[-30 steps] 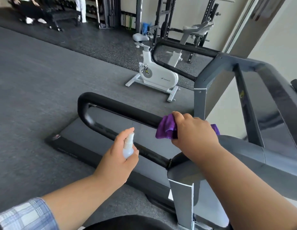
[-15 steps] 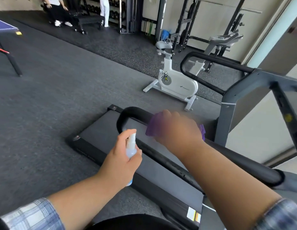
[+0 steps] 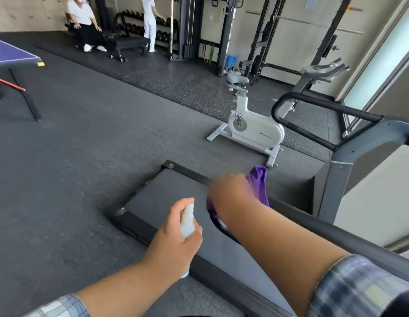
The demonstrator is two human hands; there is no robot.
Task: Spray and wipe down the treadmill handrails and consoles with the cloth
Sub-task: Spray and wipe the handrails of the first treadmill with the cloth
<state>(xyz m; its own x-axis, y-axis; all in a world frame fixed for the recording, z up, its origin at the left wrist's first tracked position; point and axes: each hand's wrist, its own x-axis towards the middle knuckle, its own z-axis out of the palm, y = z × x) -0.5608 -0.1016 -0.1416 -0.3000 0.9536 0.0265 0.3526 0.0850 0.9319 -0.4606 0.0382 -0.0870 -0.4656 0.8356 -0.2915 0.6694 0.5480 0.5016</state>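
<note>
Head view: right hand (image 3: 231,193) clutches soft, limp cloth (image 3: 259,184) around the stiff handrail (image 3: 336,234); left hand (image 3: 173,245) grips light spray bottle (image 3: 187,223).

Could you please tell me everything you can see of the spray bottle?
The spray bottle is small, of pale translucent plastic with a whitish spray head on top. It stands roughly upright in the left hand, whose fingers curl round its body and hide most of it; a bluish base peeks out beneath. It hangs above the treadmill deck.
</note>
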